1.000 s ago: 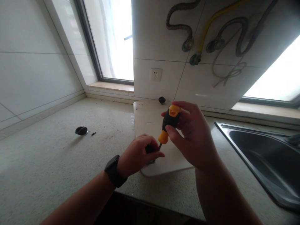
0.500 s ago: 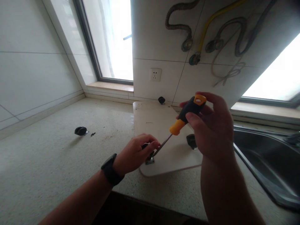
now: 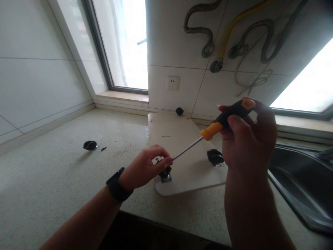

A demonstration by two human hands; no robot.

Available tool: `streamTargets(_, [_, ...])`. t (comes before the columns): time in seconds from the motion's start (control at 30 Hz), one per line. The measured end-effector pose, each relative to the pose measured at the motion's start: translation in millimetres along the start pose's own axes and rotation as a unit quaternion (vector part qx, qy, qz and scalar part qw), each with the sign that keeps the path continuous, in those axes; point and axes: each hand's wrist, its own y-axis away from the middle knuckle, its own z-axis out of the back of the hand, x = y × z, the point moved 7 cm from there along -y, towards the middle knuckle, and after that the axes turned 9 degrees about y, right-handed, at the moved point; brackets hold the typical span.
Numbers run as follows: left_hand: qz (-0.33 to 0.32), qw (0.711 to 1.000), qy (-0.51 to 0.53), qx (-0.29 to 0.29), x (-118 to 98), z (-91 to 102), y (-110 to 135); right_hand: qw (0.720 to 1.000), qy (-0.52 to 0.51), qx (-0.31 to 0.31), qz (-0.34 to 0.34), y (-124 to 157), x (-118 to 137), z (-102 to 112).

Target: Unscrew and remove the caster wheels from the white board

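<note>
My right hand (image 3: 247, 139) is wrapped round the black and yellow handle of a screwdriver (image 3: 188, 148), whose shaft slants down to the left. Where the shaft ends, the thumb and forefinger of my left hand (image 3: 149, 163) are pinched together. The tip and anything between those fingers are hidden. Just below them a black caster wheel (image 3: 164, 171) with a metal mounting plate (image 3: 166, 179) sits at the near left corner of a white board (image 3: 187, 173). A second caster (image 3: 215, 157) stands on the board's right side, and another caster (image 3: 179, 111) at its far edge.
On the speckled countertop (image 3: 65, 184) to the left lie a loose caster (image 3: 90, 145) and small dark screws (image 3: 103, 149). A steel sink (image 3: 299, 177) is at the right. Behind are a wall socket (image 3: 173, 83), hoses and a yellow pipe (image 3: 227, 31).
The screwdriver has lifted off the near caster's plate and swung up to the right with my right hand. My left fingers now pinch at its tip, showing more of the caster.
</note>
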Motion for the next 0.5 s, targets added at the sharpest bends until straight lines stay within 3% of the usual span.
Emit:
streamTargets(0.1, [-0.008,0.998,-0.062,-0.005,4,19.7,-1,1.000,0.001,-0.005,0.005,0,1,1])
streamTargets(0.17, [-0.007,0.989,-0.145,-0.028,15,48.8,1,1.000,0.001,-0.007,0.004,1,2,1])
streamTargets(0.33, [0.086,0.922,-0.367,-0.088,84,162.2,43,0.999,-0.030,-0.012,0.000,4,5,0])
streamTargets(0.43, [0.206,0.879,-0.407,-0.139,135,231.4,90,0.999,-0.035,-0.002,-0.002,4,4,-1])
streamTargets(0.5, [0.250,0.860,-0.411,-0.171,157,260.7,117,1.000,-0.025,0.005,0.006,5,4,-2])
